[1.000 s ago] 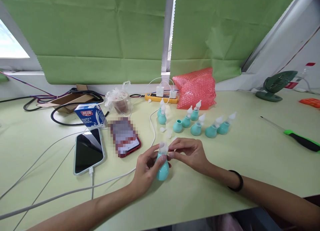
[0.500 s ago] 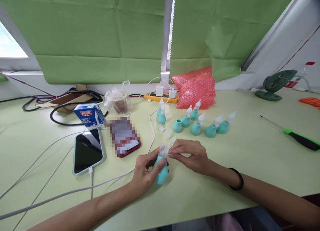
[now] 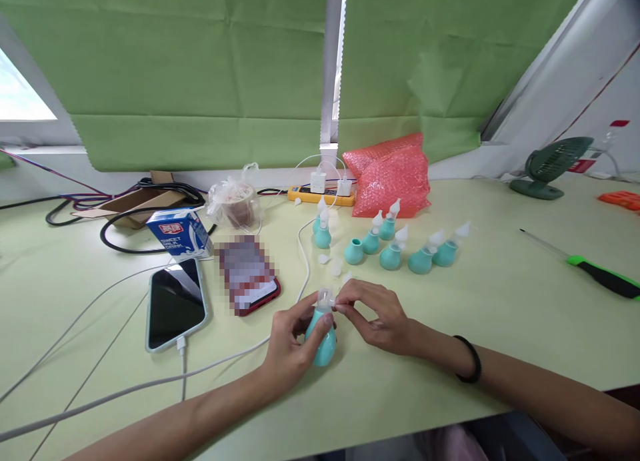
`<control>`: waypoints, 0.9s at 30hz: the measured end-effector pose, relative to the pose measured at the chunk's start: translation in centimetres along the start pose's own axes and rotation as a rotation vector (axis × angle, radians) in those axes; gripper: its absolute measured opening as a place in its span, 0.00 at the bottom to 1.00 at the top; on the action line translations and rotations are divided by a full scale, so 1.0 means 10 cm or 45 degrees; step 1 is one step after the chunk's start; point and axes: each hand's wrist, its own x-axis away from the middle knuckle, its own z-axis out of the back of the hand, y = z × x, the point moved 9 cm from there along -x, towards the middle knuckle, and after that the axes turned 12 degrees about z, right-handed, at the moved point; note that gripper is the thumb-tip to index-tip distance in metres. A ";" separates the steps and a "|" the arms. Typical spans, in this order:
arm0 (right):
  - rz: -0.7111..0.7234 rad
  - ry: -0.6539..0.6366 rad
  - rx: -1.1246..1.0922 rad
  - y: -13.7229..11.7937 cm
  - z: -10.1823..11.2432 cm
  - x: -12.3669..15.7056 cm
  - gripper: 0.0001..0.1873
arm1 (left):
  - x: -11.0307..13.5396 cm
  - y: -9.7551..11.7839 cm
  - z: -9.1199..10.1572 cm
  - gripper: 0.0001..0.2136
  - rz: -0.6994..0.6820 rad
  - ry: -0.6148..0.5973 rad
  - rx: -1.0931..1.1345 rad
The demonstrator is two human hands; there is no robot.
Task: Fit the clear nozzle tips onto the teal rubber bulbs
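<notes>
My left hand (image 3: 289,344) is wrapped round a teal rubber bulb (image 3: 323,343) standing on the pale green table (image 3: 500,314). At the bulb's top sits a clear plastic tip (image 3: 326,297), and my right hand (image 3: 376,312) pinches it with thumb and forefinger. Behind my hands stand several teal bulbs (image 3: 391,256) with clear tips, one bulb without a tip (image 3: 354,251), and a few loose clear tips (image 3: 335,268) lying on the table.
A phone (image 3: 176,302) on a white cable and a red-cased phone (image 3: 250,281) lie to the left, with a milk carton (image 3: 179,232) behind. Pink bubble wrap (image 3: 393,174), a power strip (image 3: 320,194), a small fan (image 3: 547,164) and a green-handled screwdriver (image 3: 600,274) lie further off.
Both hands stay on the bulb and tip. My right hand's fingers have shifted slightly on the tip, and the bulb has tilted a little.
</notes>
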 end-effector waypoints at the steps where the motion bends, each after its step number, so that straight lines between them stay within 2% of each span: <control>1: -0.005 -0.001 0.004 0.00 0.00 0.00 0.04 | 0.00 -0.01 0.00 0.16 0.016 0.001 0.000; 7: -0.052 0.032 -0.013 0.07 0.01 0.02 0.04 | -0.02 -0.05 -0.03 0.17 0.079 -0.032 0.027; 11: -0.184 0.100 -0.042 0.20 0.09 0.04 0.04 | -0.04 -0.09 -0.01 0.17 0.155 -0.027 0.125; 17: -0.321 0.177 -0.328 0.27 0.05 0.06 0.05 | -0.06 -0.09 -0.02 0.16 0.144 -0.061 0.145; 23: -0.290 0.300 -0.299 0.22 0.06 0.06 0.04 | -0.05 -0.09 -0.03 0.14 0.094 -0.063 0.039; 27: -0.191 0.242 -0.110 0.12 0.07 0.06 0.04 | -0.05 -0.11 -0.03 0.14 0.098 -0.045 0.034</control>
